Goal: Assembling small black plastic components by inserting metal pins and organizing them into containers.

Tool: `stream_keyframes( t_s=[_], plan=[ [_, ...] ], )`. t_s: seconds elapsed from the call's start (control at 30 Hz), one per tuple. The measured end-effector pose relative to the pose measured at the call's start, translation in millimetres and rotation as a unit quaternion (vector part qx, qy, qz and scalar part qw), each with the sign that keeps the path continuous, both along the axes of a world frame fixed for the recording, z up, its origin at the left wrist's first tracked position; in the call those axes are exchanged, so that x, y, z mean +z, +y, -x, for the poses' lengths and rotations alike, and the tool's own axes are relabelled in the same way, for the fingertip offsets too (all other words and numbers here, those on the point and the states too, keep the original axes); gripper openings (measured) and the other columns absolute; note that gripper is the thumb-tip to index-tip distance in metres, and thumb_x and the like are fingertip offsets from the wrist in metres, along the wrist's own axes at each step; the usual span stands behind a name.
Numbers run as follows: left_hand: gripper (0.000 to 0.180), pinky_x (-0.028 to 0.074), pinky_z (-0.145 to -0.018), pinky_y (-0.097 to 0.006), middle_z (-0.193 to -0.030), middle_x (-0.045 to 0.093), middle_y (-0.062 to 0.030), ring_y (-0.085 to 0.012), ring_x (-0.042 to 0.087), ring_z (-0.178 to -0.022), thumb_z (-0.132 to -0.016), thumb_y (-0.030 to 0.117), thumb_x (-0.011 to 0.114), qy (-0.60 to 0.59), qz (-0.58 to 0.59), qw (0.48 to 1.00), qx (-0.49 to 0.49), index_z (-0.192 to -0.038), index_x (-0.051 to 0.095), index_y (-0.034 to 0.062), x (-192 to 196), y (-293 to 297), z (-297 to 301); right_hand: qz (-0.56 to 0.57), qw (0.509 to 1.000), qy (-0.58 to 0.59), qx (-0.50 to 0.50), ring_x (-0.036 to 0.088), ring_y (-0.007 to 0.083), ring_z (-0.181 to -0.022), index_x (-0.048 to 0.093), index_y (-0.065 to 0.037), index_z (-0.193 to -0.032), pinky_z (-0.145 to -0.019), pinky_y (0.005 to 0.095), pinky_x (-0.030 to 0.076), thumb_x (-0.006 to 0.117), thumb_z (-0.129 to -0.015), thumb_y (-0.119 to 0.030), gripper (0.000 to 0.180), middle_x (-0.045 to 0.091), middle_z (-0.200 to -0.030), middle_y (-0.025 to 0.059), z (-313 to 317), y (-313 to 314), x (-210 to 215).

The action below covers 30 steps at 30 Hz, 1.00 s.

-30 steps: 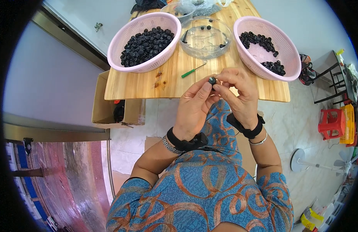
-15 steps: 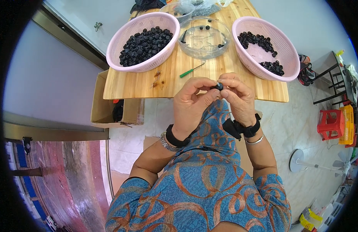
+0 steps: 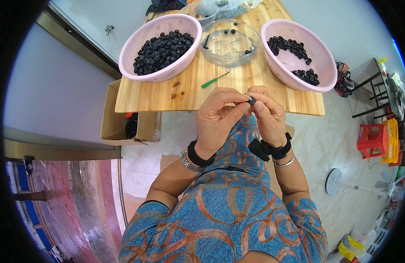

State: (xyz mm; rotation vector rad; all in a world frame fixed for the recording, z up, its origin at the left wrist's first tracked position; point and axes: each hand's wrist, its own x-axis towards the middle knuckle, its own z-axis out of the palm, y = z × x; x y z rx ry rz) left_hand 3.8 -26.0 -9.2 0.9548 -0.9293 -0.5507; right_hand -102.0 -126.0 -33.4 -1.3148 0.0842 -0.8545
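Between my fingertips, just off the table's near edge, is a small round black plastic part [image 3: 251,101] with a light spot on it. My left hand [image 3: 220,117] pinches it from the left side with thumb and forefinger. From the other side my right hand [image 3: 269,113] grips the same part, its fingers covering much of it. Beyond my hands, a green-handled screwdriver [image 3: 210,83] lies on the wooden table [image 3: 198,96]. A pink basket [image 3: 191,61] at the left holds a heap of similar black parts; another pink basket [image 3: 327,72] at the right holds fewer, in two groups.
A clear round tray [image 3: 228,61] with a few black pieces stands between the baskets. Behind it are a clear bowl [image 3: 198,9] and a plastic bag [image 3: 233,9]. An open cardboard box [image 3: 150,127] sits below the table's left side. A red stool [image 3: 371,140] and a white fan [image 3: 336,181] stand right.
My right hand has turned slightly and its fingers have shifted on the black part, which sits a little lower and further right. The whole view has moved slightly.
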Motion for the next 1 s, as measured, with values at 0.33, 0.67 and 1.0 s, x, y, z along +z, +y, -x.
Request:
stream_keyframes(
  t_s=[0.33, 0.67, 1.0],
  plan=[
    [0.021, 0.047, -0.071, -0.020, -0.099, 0.053, -0.0059, -0.0102, 0.054, -0.087, -0.080, -0.005, 0.059, -0.013, 0.001, 1.000, -0.010, -0.101, 0.060, -0.0012, 3, 2, -1, 0.005, 1.000, -0.007, -0.014, 0.052, 0.0098, -0.075, 0.060, 0.003, -0.104, -0.067, 0.0204, 0.044, 0.053, -0.088, -0.010, 0.021, 0.052, -0.102, 0.0087, -1, 4, 0],
    [0.019, 0.048, -0.070, -0.020, -0.099, 0.052, -0.0061, -0.0096, 0.053, -0.085, -0.079, -0.007, 0.060, 0.008, 0.013, 1.000, -0.001, -0.097, 0.061, -0.0015, -2, 1, 0, -0.085, 0.995, -0.043, -0.026, 0.054, 0.0104, -0.073, 0.059, 0.002, -0.101, -0.062, 0.0210, 0.046, 0.057, -0.083, -0.001, 0.019, 0.056, -0.094, 0.0074, -5, 15, -1],
    [0.016, 0.049, -0.072, -0.021, -0.101, 0.053, -0.0070, -0.0116, 0.055, -0.087, -0.081, -0.005, 0.059, 0.027, -0.020, 0.999, -0.024, -0.097, 0.061, -0.0027, 0, 3, 3, -0.077, 0.992, -0.079, -0.061, 0.056, 0.0107, -0.074, 0.058, 0.003, -0.102, -0.061, 0.0207, 0.048, 0.059, -0.081, 0.002, 0.022, 0.056, -0.091, 0.0069, -5, 17, -8]
  ],
)
